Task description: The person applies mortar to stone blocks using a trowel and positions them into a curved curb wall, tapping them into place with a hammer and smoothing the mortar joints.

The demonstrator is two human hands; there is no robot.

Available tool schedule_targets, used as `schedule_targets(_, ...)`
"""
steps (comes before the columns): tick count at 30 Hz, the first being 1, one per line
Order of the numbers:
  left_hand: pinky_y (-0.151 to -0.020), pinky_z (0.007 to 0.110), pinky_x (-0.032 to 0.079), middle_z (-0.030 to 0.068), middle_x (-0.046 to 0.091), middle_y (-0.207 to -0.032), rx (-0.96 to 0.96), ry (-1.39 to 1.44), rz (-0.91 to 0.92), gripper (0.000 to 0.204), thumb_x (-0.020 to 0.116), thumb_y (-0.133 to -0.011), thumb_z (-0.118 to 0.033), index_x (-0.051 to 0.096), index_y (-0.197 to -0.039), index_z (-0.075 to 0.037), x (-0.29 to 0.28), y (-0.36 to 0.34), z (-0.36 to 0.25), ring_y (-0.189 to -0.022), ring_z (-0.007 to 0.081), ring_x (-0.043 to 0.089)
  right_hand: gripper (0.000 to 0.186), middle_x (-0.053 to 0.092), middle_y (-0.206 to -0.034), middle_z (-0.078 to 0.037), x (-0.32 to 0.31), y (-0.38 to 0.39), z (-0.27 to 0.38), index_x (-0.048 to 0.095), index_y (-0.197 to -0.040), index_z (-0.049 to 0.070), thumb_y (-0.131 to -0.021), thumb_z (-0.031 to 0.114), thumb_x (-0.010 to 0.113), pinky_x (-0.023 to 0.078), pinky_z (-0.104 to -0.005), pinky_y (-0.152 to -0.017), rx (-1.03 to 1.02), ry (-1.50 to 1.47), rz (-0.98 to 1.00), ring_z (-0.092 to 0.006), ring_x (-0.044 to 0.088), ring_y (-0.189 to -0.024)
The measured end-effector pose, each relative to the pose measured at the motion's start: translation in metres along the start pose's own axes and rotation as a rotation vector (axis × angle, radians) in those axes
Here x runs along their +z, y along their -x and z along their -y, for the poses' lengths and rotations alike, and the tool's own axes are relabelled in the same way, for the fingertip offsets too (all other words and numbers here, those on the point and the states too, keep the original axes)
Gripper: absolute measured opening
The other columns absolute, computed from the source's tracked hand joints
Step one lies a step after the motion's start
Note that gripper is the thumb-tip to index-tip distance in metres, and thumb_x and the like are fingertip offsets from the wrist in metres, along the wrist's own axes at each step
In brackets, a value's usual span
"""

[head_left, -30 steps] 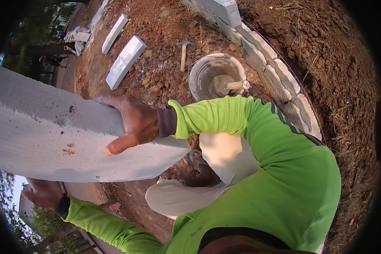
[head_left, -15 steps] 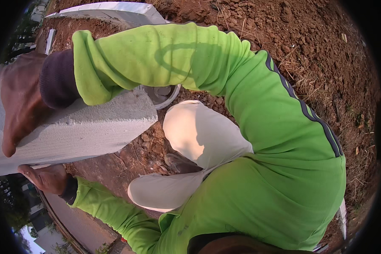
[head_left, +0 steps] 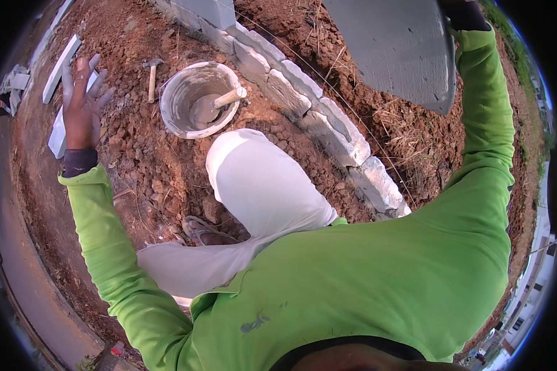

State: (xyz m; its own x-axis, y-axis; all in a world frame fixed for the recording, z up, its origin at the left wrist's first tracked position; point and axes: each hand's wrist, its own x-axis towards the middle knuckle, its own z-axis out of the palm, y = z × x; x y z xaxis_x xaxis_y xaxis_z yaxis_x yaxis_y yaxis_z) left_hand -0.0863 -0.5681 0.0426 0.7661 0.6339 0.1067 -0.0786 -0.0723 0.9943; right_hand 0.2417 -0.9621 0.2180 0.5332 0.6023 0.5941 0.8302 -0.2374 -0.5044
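A large pale grey building block (head_left: 399,52) is tilted at the upper right, above the bare soil. My right hand (head_left: 461,11) grips its right edge, though the fingers are in shadow and partly cut off by the frame. At the upper left my left hand (head_left: 80,114) is raised and open, its fingers spread and dusted white, with nothing in it. A bucket (head_left: 170,108) of wet mortar stands beyond my knee, and a tool with a wooden handle (head_left: 230,97) rests in it. Beside the bucket lies a hammer (head_left: 152,81).
A row of laid blocks (head_left: 291,93) runs diagonally from the top toward the lower right, with a taut string (head_left: 353,114) along it. White block pieces (head_left: 62,68) lie on the soil at the far left. A paved strip (head_left: 37,272) borders the left side.
The block has gone from the left to the upper right, with my right hand at its edge. My left hand has come off it and lifted. Bucket, hammer and block row are now uncovered.
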Motion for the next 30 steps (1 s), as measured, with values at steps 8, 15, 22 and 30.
schedule_targets(8, -0.090, 0.038, 0.053, 0.0134, 0.060, -0.135, -0.388, -0.113, -0.390, 0.073, 0.061, -0.099, -0.042, 0.025, -0.158, -0.017, -0.154, 0.159, 0.111, -0.113, 0.0241, 0.065, 0.067, 0.073, -0.107, -0.012, 0.042, 0.085, -0.150, 0.064, -0.125, 0.001, -0.067, 0.026, 0.086, 0.053, -0.0317, -0.087, 0.450, 0.094, 0.210, -0.0211, 0.069, -0.095)
schedule_targets(15, -0.088, 0.034, 0.053, 0.0097, 0.065, -0.125, -0.410, -0.162, -0.438, 0.065, 0.063, -0.098, -0.042, 0.039, -0.153, -0.015, -0.166, 0.190, 0.092, -0.107, 0.0197, 0.066, 0.078, 0.072, -0.110, -0.018, 0.126, 0.133, -0.201, 0.065, -0.123, 0.003, -0.058, 0.039, 0.088, 0.053, -0.0380, -0.091, 0.454, 0.344, 0.323, -0.0314, 0.070, -0.100)
schedule_targets(22, -0.091, 0.034, 0.053, 0.0082, 0.063, -0.126, -0.391, -0.206, -0.362, 0.060, 0.059, -0.101, -0.043, 0.043, -0.150, -0.014, -0.144, 0.185, 0.068, -0.111, 0.0210, 0.065, 0.078, 0.072, -0.108, -0.018, 0.206, 0.123, -0.211, 0.066, -0.123, 0.006, -0.060, 0.048, 0.086, 0.054, -0.0418, -0.089, 0.474, 0.476, 0.477, -0.0351, 0.070, -0.100)
schedule_targets(30, -0.094, 0.036, 0.052, 0.0103, 0.062, -0.126, -0.398, -0.136, -0.358, 0.064, 0.059, -0.100, -0.043, 0.042, -0.150, -0.007, -0.138, 0.228, 0.068, -0.114, 0.0240, 0.064, 0.078, 0.072, -0.109, -0.021, 0.256, 0.111, -0.201, 0.064, -0.126, 0.008, -0.063, 0.050, 0.084, 0.054, -0.0450, -0.090, 0.435, 0.494, 0.447, -0.0372, 0.069, -0.102)
